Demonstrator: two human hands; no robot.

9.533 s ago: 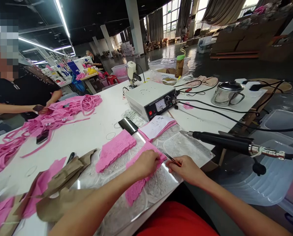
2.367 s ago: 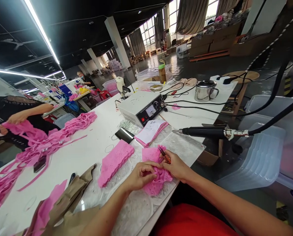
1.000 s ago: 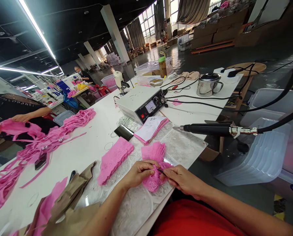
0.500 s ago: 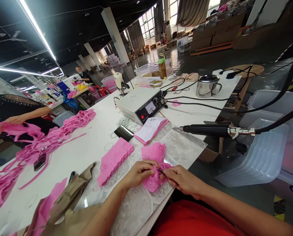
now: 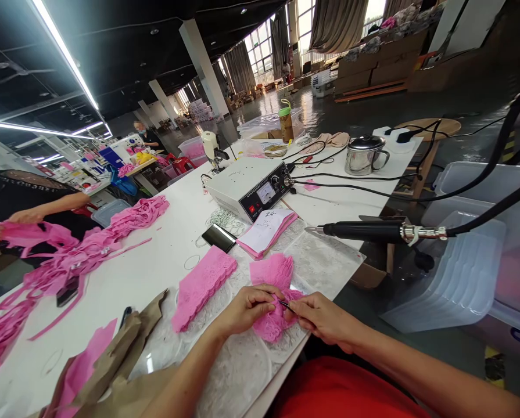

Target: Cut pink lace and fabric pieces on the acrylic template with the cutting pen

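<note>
My left hand (image 5: 251, 306) is closed, pinching a bunched piece of pink lace fabric (image 5: 272, 328) near the table's front edge. From the right, my right hand (image 5: 323, 316) grips a thin dark pointed tool (image 5: 286, 304), its tip touching the lace by my left fingertips. Whether the tool is tweezers or small scissors is hidden by the fingers. A flat part of the lace spreads just beyond both hands. Left of it lies a folded stack of pink lace (image 5: 204, 287) on the clear plastic sheet (image 5: 325, 258).
A black hot-knife-like handpiece (image 5: 364, 231) on a cable juts out at right. Behind are a control box (image 5: 248, 188), a phone (image 5: 218, 238), a labelled pink stack (image 5: 268, 229) and a metal mug (image 5: 364, 155). At left, another person's hands (image 5: 27, 216) hold pink fabric beside a long pink pile (image 5: 89, 252).
My hands keep nearly the same pose on the lace and tool. The view has shifted very slightly; nothing has been taken up or let go.
</note>
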